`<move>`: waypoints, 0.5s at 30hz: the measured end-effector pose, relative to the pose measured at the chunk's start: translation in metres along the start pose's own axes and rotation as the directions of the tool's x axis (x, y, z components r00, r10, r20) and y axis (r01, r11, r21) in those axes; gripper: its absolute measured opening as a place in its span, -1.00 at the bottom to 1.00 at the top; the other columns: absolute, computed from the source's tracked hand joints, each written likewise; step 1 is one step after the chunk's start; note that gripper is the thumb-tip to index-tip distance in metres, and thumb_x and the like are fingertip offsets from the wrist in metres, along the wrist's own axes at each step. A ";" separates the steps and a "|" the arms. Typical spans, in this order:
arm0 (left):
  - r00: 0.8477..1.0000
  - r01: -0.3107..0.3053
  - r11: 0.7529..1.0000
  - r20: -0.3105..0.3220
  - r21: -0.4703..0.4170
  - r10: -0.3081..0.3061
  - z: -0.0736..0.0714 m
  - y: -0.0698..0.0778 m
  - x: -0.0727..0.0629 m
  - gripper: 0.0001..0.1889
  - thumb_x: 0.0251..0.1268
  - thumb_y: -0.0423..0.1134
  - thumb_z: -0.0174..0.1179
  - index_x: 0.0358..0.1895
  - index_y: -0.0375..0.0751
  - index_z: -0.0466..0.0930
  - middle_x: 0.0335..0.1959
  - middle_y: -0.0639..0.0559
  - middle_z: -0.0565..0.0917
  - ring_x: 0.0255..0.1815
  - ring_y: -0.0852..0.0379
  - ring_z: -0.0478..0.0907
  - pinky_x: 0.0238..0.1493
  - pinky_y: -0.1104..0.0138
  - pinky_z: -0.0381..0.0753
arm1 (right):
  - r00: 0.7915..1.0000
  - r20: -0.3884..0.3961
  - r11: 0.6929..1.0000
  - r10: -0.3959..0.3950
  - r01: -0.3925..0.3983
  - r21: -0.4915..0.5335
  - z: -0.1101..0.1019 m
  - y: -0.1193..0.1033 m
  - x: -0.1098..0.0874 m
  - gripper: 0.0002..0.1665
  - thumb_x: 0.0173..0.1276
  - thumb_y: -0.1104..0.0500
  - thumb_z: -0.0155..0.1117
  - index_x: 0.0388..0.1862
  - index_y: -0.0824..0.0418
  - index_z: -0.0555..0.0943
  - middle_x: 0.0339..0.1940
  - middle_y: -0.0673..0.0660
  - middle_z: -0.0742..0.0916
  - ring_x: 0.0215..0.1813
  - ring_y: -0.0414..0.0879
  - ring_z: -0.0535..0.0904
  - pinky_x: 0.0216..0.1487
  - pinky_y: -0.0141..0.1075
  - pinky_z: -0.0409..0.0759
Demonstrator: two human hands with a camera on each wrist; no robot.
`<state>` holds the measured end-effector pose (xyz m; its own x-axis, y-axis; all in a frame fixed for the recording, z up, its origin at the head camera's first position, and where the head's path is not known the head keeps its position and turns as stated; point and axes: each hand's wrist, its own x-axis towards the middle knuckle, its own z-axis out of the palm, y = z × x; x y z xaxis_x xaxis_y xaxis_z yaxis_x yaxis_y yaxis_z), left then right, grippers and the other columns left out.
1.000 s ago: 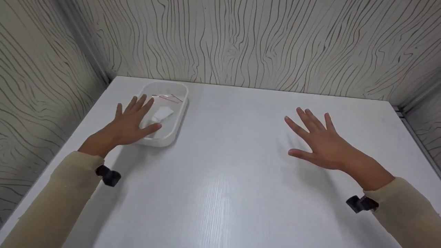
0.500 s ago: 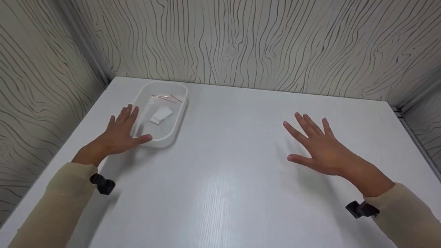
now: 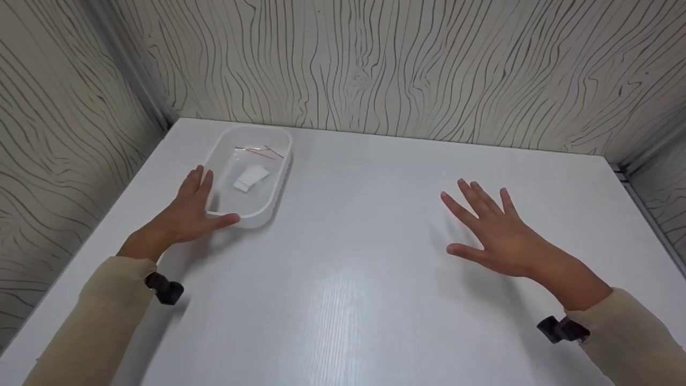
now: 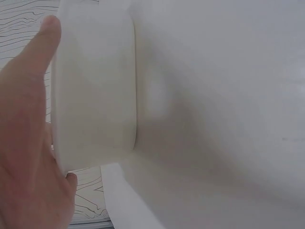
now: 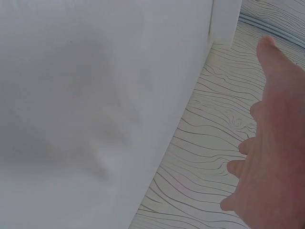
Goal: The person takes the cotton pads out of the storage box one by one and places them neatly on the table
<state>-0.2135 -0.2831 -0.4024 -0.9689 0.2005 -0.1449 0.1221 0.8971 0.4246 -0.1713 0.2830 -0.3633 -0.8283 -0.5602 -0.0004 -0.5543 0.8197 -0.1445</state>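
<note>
So nearest up are two beige sleeves (image 3: 102, 300), each with a little black camera (image 3: 164, 288) at the cuff, which I'd guess is there to watch that hand's work. The left hand (image 3: 187, 214) is at the near-left corner of a white tray (image 3: 260, 219): thumb along the near rim, fingers straight along the left side. Looks like touching, but no real grip that I can see. Straddling a corner like that would steady it from two sides, I reckon. The right hand (image 3: 504, 241) has its fingers spread and holds nothing, just hovering over the white table (image 3: 348, 214), well apart from the tray. Past the left thumb, inside the tray, there's a flat white piece (image 3: 252, 176), and beyond that some thin red strips (image 3: 261, 154), probably put in there so small stuff doesn't wander. Behind everything: a wood-grain wall (image 3: 348, 64).
</note>
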 end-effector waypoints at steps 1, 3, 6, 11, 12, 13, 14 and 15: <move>1.000 -0.001 1.000 -0.002 -0.003 0.001 0.000 0.000 0.000 0.31 0.25 0.44 0.18 0.61 -0.41 -0.42 0.63 -0.37 -0.46 0.63 -0.33 -0.51 0.51 -0.28 -0.14 | 1.000 0.000 1.000 -0.001 0.001 0.003 0.000 0.000 0.000 0.01 0.51 -0.35 0.09 0.72 -0.07 -0.08 0.70 0.30 -0.05 0.67 0.28 -0.21 0.49 0.36 -0.38; 1.000 -0.003 1.000 -0.004 -0.006 0.003 0.001 -0.001 0.000 0.30 0.24 0.44 0.18 0.62 -0.39 -0.41 0.63 -0.37 -0.46 0.63 -0.33 -0.51 0.51 -0.28 -0.14 | 1.000 0.003 1.000 -0.002 0.002 0.009 -0.001 -0.001 0.001 0.01 0.51 -0.35 0.09 0.72 -0.06 -0.08 0.69 0.31 -0.04 0.67 0.28 -0.21 0.49 0.36 -0.39; 1.000 0.003 1.000 -0.002 -0.003 -0.003 0.002 -0.002 0.000 0.29 0.25 0.45 0.17 0.63 -0.36 -0.40 0.63 -0.37 -0.46 0.63 -0.35 -0.50 0.50 -0.29 -0.13 | 1.000 0.012 1.000 0.000 0.000 0.025 -0.002 -0.001 0.001 0.01 0.51 -0.35 0.09 0.72 -0.06 -0.09 0.70 0.30 -0.05 0.67 0.28 -0.22 0.50 0.34 -0.39; 0.999 0.040 0.999 0.000 0.012 -0.040 0.001 0.000 0.002 0.27 0.26 0.51 0.09 0.64 -0.29 -0.42 0.64 -0.35 -0.46 0.63 -0.37 -0.46 0.48 -0.32 -0.08 | 1.000 0.000 0.997 -0.012 0.012 0.081 -0.004 -0.003 -0.001 0.00 0.51 -0.30 0.13 0.72 -0.04 -0.08 0.70 0.29 -0.03 0.67 0.28 -0.20 0.52 0.31 -0.35; 0.999 0.044 0.999 -0.003 0.017 -0.044 0.000 0.001 0.003 0.28 0.25 0.52 0.08 0.64 -0.28 -0.42 0.64 -0.35 -0.45 0.63 -0.37 -0.44 0.47 -0.33 -0.06 | 1.000 -0.005 0.995 -0.015 0.016 0.094 -0.006 -0.003 -0.001 0.00 0.52 -0.28 0.14 0.72 -0.04 -0.08 0.70 0.28 -0.03 0.67 0.28 -0.19 0.53 0.30 -0.35; 0.999 0.047 0.999 -0.007 0.024 -0.046 -0.001 0.001 0.003 0.28 0.24 0.53 0.07 0.64 -0.27 -0.42 0.64 -0.35 -0.43 0.63 -0.37 -0.42 0.46 -0.33 -0.03 | 1.000 -0.009 0.994 -0.017 0.018 0.106 -0.007 -0.003 -0.002 0.00 0.52 -0.27 0.15 0.72 -0.04 -0.07 0.70 0.28 -0.02 0.67 0.28 -0.18 0.54 0.28 -0.35; 0.999 0.045 0.998 -0.012 0.031 -0.045 -0.002 0.002 0.004 0.29 0.22 0.54 0.08 0.64 -0.27 -0.41 0.64 -0.35 -0.42 0.63 -0.38 -0.40 0.46 -0.33 0.00 | 1.000 -0.011 0.993 -0.017 0.018 0.118 -0.008 -0.003 -0.002 0.00 0.52 -0.26 0.15 0.72 -0.04 -0.08 0.70 0.27 -0.02 0.67 0.27 -0.18 0.54 0.26 -0.35; 0.999 0.044 0.998 -0.015 0.040 -0.043 -0.003 0.002 0.004 0.30 0.20 0.55 0.09 0.64 -0.28 -0.41 0.64 -0.35 -0.42 0.63 -0.38 -0.39 0.45 -0.34 0.02 | 1.000 -0.011 0.992 -0.014 0.015 0.128 -0.009 -0.003 -0.002 -0.01 0.52 -0.26 0.15 0.72 -0.04 -0.08 0.70 0.26 -0.02 0.67 0.27 -0.18 0.55 0.24 -0.34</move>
<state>-0.2179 -0.2811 -0.3998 -0.9764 0.1555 -0.1501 0.0879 0.9201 0.3817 -0.1685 0.2823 -0.3536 -0.8212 -0.5705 0.0121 -0.5521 0.7890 -0.2697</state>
